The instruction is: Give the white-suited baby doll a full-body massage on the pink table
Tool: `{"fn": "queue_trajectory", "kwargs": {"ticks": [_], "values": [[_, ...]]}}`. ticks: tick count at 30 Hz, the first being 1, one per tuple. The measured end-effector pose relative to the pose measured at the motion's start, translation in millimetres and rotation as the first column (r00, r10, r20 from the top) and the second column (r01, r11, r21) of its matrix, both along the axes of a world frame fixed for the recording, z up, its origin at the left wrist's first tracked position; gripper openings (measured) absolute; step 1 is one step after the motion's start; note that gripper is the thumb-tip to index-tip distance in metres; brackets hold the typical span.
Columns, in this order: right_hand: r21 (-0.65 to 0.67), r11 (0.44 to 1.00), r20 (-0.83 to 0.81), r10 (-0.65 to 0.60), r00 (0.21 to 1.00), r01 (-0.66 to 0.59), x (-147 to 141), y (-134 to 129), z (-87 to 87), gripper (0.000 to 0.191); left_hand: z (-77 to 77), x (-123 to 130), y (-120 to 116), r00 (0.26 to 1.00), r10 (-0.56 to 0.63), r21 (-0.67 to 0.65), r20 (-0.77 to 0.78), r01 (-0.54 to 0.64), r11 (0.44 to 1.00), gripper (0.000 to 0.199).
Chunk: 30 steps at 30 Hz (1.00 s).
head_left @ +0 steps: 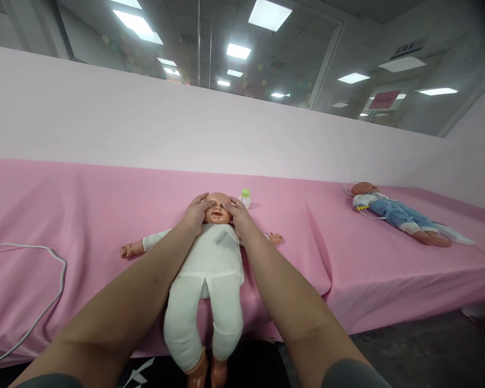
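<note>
A baby doll (212,250) in white clothes lies on its back, its head away from me and its feet toward me. My left hand (196,214) cups the left side of its head, with the thumb over the brow and eye area. On the other side my right hand (239,214) mirrors it, its thumb beside the other eye. The doll's mouth and nose show between my thumbs; fingers behind the head are partly hidden. Close behind my right hand stands a small white bottle (246,198) with a green cap.
A pink cloth (117,199) with folds covers the long table. A second doll (396,210) in blue overalls lies at the right with thin tubing by it. A white cable (62,275) curves at the left. Behind rises a pale wall (145,124) below glass.
</note>
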State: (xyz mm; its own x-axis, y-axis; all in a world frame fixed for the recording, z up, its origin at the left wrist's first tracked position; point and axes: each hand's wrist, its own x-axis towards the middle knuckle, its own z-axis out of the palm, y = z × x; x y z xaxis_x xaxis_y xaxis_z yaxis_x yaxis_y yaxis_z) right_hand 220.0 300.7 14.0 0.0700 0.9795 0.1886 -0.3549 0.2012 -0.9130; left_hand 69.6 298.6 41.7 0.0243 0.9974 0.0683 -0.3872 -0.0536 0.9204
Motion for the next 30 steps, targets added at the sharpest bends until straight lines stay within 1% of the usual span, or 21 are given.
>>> {"fn": "queue_trajectory", "kwargs": {"ticks": [3,7,11,14,19,22,24,28,30], "values": [[-0.028,0.999,-0.04,0.018,0.999,-0.019,-1,0,0.0,0.07,1.9,2,-5,0.999,0.045,0.028,-0.015,-0.045,0.999,0.067],[-0.012,1.0,0.01,-0.023,1.0,0.024,-1,1,0.4,0.072,-2.2,5,-2,0.995,0.086,0.068,-0.047,-0.083,0.994,0.064],[0.002,0.998,0.03,-0.056,0.998,0.056,-1,7,-3.3,0.06,-7.9,5,9,0.993,0.112,0.071,-0.038,-0.109,0.991,0.05],[0.0,0.998,0.028,-0.058,0.998,0.058,-1,10,-5.6,0.05,-8.1,3,12,0.996,0.093,0.037,-0.003,-0.092,0.995,0.04],[-0.108,0.994,-0.035,-0.024,0.999,0.021,3,7,-1.7,0.041,-5.7,-1,9,0.998,0.045,-0.019,0.047,-0.044,0.999,0.041],[-0.153,0.988,-0.052,0.003,0.999,-0.011,6,2,2.6,0.046,-5.7,-2,9,0.997,0.026,-0.005,0.077,-0.026,1.0,0.046],[-0.151,0.988,-0.051,0.019,0.999,-0.027,7,-1,4.4,0.05,-5.4,-2,8,0.996,0.006,0.012,0.085,-0.007,1.0,0.052],[-0.052,0.997,-0.06,0.056,0.997,-0.06,4,-8,5.7,0.063,-4.1,-2,4,0.998,-0.031,0.046,0.048,0.029,0.999,0.062],[-0.024,0.998,-0.06,0.054,0.997,-0.055,3,-10,5.9,0.069,-4.5,-2,3,1.0,-0.022,0.079,0.02,0.02,0.997,0.066]]}}
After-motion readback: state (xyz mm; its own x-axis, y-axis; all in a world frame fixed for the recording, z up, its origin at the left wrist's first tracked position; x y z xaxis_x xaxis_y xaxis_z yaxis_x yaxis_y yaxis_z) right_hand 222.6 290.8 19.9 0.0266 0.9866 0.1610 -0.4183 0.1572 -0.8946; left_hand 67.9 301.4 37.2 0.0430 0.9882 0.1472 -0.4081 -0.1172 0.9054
